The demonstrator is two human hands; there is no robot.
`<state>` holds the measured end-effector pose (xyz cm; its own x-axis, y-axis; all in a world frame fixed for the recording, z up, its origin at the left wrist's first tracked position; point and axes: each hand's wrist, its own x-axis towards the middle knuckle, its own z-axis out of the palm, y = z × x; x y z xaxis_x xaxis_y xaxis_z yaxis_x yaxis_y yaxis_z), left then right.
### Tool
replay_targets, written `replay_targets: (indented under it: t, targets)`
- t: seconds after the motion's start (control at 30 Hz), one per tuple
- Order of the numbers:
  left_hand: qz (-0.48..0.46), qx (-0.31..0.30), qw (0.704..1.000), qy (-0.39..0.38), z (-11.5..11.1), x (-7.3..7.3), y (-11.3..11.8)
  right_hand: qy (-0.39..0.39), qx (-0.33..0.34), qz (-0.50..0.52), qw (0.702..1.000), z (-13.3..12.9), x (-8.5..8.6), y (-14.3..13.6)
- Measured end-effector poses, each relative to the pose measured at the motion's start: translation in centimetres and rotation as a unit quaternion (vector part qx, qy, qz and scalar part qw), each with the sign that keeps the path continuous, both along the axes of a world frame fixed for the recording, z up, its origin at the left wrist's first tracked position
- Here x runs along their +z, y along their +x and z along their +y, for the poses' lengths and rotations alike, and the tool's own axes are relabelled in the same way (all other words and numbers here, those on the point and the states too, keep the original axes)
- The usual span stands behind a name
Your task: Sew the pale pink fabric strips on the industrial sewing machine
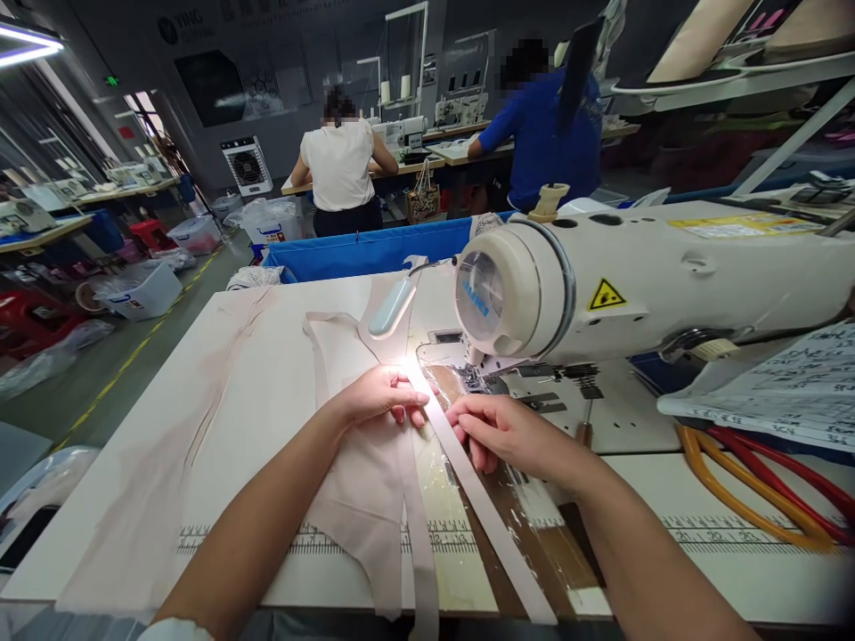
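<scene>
A long pale pink strip (477, 499) runs from the lit area near the needle down to the table's front edge. My left hand (387, 394) pinches the strip's upper part, with fingers underneath. My right hand (487, 429) is closed at the strip's right edge, thumb and index finger together. A pale pink fabric piece (361, 490) lies under and left of my left hand, with a second narrow band hanging past the front edge. The white sewing machine (517, 285) stands just beyond my right hand; its presser foot area (477, 378) is right of the strip's upper end.
Orange-handled scissors (748, 494) and a red-handled tool (788, 472) lie at the right, below printed sheets (781, 383). Sheer pink fabric (153, 481) covers the table's left. A screwdriver (586, 432) lies near the machine. Two people sit at machines beyond a blue cloth trough (380, 254).
</scene>
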<state>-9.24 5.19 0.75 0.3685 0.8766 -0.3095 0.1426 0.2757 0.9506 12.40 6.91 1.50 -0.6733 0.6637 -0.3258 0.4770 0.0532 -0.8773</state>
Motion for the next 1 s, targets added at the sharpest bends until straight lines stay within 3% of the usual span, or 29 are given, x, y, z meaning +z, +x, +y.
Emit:
replay_targets:
  t: [0.27, 0.47, 0.57, 0.67, 0.9, 1.0]
  targets:
    - [-0.012, -0.002, 1.000, -0.001, 0.1, -0.3, 0.0, 0.000, 0.010, -0.006, 1.000, -0.2, 0.2, 0.1]
    - [-0.025, 0.028, 0.999, -0.001, 0.2, 1.0, -0.8, 0.013, -0.011, -0.029, 0.999, -0.5, -0.1, -0.3]
    - [0.087, 0.114, 0.989, 0.045, 0.4, 1.7, -2.1, 0.022, -0.035, -0.047, 0.998, -0.5, -0.1, -0.4]
    - [0.207, 0.188, 0.956, 0.089, 0.5, 1.7, -2.9, 0.032, -0.050, -0.068, 0.996, -0.5, 0.1, -0.5]
    - [0.381, 0.238, 0.880, 0.153, 0.0, 0.7, -1.9, 0.033, -0.064, -0.086, 0.994, -0.2, -0.3, 0.0]
    - [0.417, 0.244, 0.861, 0.157, 0.0, 0.8, -1.9, 0.036, -0.068, -0.087, 0.993, -0.2, -0.4, 0.1]
